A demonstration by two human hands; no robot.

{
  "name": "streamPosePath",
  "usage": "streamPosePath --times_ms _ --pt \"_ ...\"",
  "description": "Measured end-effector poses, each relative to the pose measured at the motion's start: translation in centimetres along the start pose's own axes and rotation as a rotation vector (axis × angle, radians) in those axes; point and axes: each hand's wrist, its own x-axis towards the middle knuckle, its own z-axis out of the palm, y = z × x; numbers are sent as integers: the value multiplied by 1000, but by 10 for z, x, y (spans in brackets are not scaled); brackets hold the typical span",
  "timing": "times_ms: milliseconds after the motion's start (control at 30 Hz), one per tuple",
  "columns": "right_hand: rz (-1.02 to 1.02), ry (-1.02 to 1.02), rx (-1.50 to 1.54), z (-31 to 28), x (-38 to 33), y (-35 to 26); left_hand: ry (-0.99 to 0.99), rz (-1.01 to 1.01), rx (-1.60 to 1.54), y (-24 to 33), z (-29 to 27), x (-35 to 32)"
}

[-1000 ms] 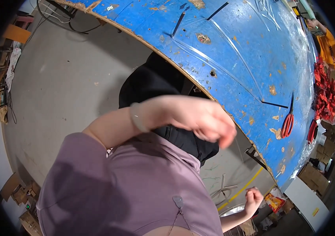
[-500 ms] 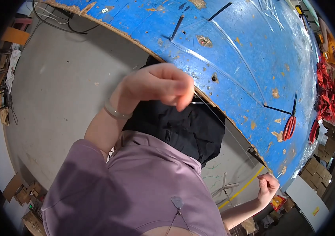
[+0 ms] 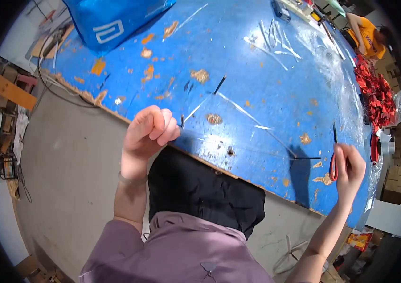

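My left hand (image 3: pixel 151 126) is closed, its fingers curled together, just over the table's near edge beside a short black peg (image 3: pixel 182 120). What it holds, if anything, is hidden. On the right, my right hand (image 3: pixel 350 164) has its fingers pressed together over red-handled scissors (image 3: pixel 334 169), covering part of them. I cannot make out anything between those fingers. A second black peg (image 3: pixel 220 85) stands farther back and a third black peg (image 3: pixel 307 158) sits to the right. A thin clear strip (image 3: pixel 238 107) runs between the pegs.
The worn blue table (image 3: pixel 266 141) has chipped patches. A blue bag (image 3: pixel 111 28) stands at the back left. Loose clear strips (image 3: pixel 276 42) lie at the back. Red ribbon-like pieces (image 3: pixel 375 92) are heaped at right, near another person in orange (image 3: pixel 372 37).
My view has shifted, bringing the blue bag in. My left hand has swung left and turned upright. My right hand has risen from below the table edge to over the scissors.
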Motion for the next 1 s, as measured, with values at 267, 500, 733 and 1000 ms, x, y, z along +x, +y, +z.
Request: streamPosePath --times_ms 267,500,733,1000 --pt "-218 142 66 44 60 23 309 -37 -96 6 -5 20" --pt "-437 319 39 62 105 20 410 -47 -132 15 -6 32" --pt "-126 2 24 85 131 47 606 -238 364 21 6 51" --pt "275 -419 229 84 82 104 428 -480 997 18 15 72"
